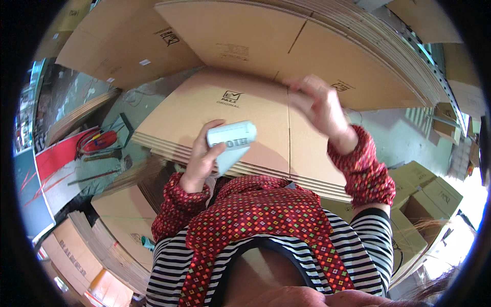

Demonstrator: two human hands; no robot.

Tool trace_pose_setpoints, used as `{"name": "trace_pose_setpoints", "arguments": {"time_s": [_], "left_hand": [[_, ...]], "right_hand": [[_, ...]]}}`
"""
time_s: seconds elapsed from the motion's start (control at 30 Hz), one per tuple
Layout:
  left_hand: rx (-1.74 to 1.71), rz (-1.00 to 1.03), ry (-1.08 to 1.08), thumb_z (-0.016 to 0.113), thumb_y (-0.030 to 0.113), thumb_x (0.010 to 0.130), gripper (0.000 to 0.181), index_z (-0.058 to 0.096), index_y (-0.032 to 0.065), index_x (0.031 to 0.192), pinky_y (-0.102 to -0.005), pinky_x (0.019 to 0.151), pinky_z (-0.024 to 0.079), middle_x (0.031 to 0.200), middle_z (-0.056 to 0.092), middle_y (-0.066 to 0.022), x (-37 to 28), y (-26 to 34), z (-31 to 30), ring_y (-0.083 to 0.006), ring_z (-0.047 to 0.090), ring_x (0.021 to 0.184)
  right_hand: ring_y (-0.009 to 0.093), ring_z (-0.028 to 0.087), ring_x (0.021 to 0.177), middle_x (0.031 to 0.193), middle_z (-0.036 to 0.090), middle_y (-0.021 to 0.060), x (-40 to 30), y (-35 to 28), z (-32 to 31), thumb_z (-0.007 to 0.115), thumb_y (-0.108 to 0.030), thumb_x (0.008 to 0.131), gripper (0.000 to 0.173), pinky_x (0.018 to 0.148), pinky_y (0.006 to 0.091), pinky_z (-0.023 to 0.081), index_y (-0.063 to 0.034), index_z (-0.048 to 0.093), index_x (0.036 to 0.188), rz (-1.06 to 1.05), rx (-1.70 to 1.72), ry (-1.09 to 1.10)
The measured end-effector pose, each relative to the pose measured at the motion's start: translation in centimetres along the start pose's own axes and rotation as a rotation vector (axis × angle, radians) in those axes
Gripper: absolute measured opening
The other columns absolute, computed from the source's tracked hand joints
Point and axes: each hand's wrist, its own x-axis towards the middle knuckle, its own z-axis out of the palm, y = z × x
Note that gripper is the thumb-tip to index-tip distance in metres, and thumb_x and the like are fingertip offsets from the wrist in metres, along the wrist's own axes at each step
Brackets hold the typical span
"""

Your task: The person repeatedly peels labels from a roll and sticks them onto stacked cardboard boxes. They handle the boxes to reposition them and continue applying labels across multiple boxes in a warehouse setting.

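Note:
My left hand (203,157) is wrapped around a pale blue-white roll of labels (231,134). The roll bears large dark print, and a loose strip of it (232,160) hangs down below. Beneath both hands lies a stack of flat corrugated cardboard boxes (253,119), its top sheet printed with a dark logo. My right hand (316,103) is raised over the right part of this stack, near the upright cardboard behind it. Its fingers look apart and motion blurs them; I see nothing held in them.
Tall flat cardboard sheets (245,34) lean upright behind the stack, with another large sheet (134,50) at the left. Opened cartons (418,195) stand at the right. A red coiled item (100,141) lies on the left floor, and more folded cardboard (119,207) stands at the lower left.

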Motion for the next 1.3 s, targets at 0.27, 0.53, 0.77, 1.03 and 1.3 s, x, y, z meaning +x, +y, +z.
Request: {"name": "trace_pose_setpoints", "arguments": {"time_s": [0.27, 0.53, 0.77, 1.03, 1.3], "left_hand": [[0.078, 0.172, -0.182, 0.076, 0.002, 0.091, 0.064, 0.043, 0.0022, 0.146, -0.0386, 0.112, 0.047, 0.141, 0.056, -0.0136, 0.4, 2.5, 2.9, -0.0217, 0.057, 0.131], [0.144, 0.164, -0.058, 0.081, 0.021, 0.095, 0.052, 0.055, -0.0017, 0.134, -0.0321, 0.098, 0.052, 0.125, 0.065, -0.0107, 0.7, 3.5, 4.4, -0.0155, 0.062, 0.115], [0.197, 0.209, -0.027, 0.077, 0.025, 0.099, 0.043, 0.057, -0.0016, 0.126, -0.0285, 0.087, 0.053, 0.11, 0.069, -0.0081, 0.9, 3.3, 4.8, -0.0125, 0.065, 0.1], [0.204, -0.019, 0.096, 0.063, 0.04, 0.108, 0.041, 0.061, -0.0002, 0.111, -0.0254, 0.074, 0.05, 0.095, 0.068, -0.0036, 1.2, 3.3, 4.0, -0.0069, 0.06, 0.087], [-0.015, -0.076, -0.07, 0.082, 0.03, 0.095, 0.059, 0.051, -0.0005, 0.134, -0.0281, 0.089, 0.052, 0.116, 0.063, -0.0072, 2.8, 1.4, 6.8, -0.0124, 0.061, 0.103]], "right_hand": [[0.025, 0.072, 0.112, 0.12, 0.073, 0.0145, -3.6, -5.5, 6.9, 0.09, -0.022, 0.081, 0.06, 0.096, 0.037, 0.06, -0.0038, 0.065, 0.133, 0.336, 0.603, -0.175], [0.024, 0.067, 0.121, 0.132, 0.067, 0.0128, -4.4, -5.7, 6.7, 0.088, -0.005, 0.081, 0.048, 0.103, 0.0363, 0.059, -0.0021, 0.069, 0.125, 0.224, 0.631, -0.068], [0.026, 0.071, 0.114, 0.131, 0.069, 0.0152, -5.5, -5.4, 8.3, 0.087, -0.009, 0.082, 0.042, 0.097, 0.0354, 0.061, -0.0025, 0.072, 0.121, 0.308, 0.771, 0.055], [0.024, 0.074, 0.094, 0.124, 0.073, 0.015, -5.3, -6.7, 10.0, 0.087, -0.013, 0.082, 0.033, 0.08, 0.0356, 0.061, -0.0068, 0.078, 0.113, 0.21, 0.379, 0.182], [0.024, 0.074, 0.087, 0.115, 0.073, 0.0135, -6.8, -3.4, 8.3, 0.085, -0.01, 0.083, 0.027, 0.075, 0.0344, 0.061, -0.0043, 0.078, 0.108, 0.166, 0.261, 0.303]]}}
